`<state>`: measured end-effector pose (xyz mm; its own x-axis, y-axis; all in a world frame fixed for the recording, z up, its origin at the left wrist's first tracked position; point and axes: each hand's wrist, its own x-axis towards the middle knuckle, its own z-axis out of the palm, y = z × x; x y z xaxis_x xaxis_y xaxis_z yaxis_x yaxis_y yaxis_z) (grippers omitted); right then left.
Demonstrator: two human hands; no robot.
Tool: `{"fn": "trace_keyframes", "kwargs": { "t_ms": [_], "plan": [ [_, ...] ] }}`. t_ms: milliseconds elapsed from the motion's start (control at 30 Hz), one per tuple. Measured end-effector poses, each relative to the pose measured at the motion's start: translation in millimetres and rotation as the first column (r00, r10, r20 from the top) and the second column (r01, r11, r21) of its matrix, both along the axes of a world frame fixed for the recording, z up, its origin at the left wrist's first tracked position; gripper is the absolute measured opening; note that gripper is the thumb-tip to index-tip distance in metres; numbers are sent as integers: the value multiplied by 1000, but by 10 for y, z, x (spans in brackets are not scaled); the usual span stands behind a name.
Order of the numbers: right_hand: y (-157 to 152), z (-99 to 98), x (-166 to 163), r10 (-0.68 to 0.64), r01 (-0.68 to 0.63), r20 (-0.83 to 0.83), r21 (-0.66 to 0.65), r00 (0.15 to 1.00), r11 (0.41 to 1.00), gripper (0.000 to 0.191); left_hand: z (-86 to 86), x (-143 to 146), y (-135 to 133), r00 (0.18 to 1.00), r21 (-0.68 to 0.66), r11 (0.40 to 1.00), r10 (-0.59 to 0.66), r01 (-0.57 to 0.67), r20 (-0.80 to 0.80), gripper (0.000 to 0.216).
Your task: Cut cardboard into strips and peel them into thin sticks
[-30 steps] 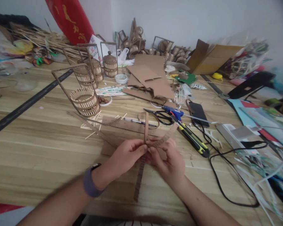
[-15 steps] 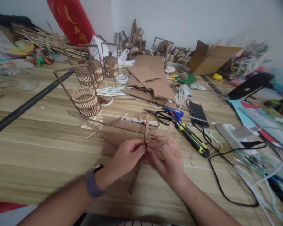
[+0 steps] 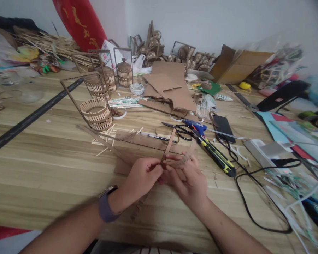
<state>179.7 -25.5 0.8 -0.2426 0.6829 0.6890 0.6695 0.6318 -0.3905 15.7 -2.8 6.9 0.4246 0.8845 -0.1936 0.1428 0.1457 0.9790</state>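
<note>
Both hands meet over the front of the table, pinching narrow brown cardboard strips. My left hand wears a watch on the wrist and is closed on a cardboard strip that sticks up between the hands; its lower end trails, blurred, below the fingers. My right hand is closed too, with a ridged cardboard strip across its fingers. The exact spot where the fingertips pinch is hidden. Under and behind the hands lie flat cardboard pieces and a pen.
A yellow-black utility knife, black scissors and a blue glue gun lie right of the hands. A slatted basket with a tall handle stands at left, near loose thin sticks. A black cable loops at right.
The upright strip between my hands has tilted to the right at its top, and its lower end has swung left. Both hands stay nearly in place, still pinching.
</note>
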Motion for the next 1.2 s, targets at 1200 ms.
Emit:
{"fn": "trace_keyframes", "kwargs": {
  "t_ms": [1200],
  "plan": [
    [-16,-24,-10,12,-16,-68,-62,998,998,13,86,-15,34,990,-160,985,-44,65,131,23]
  ]
}}
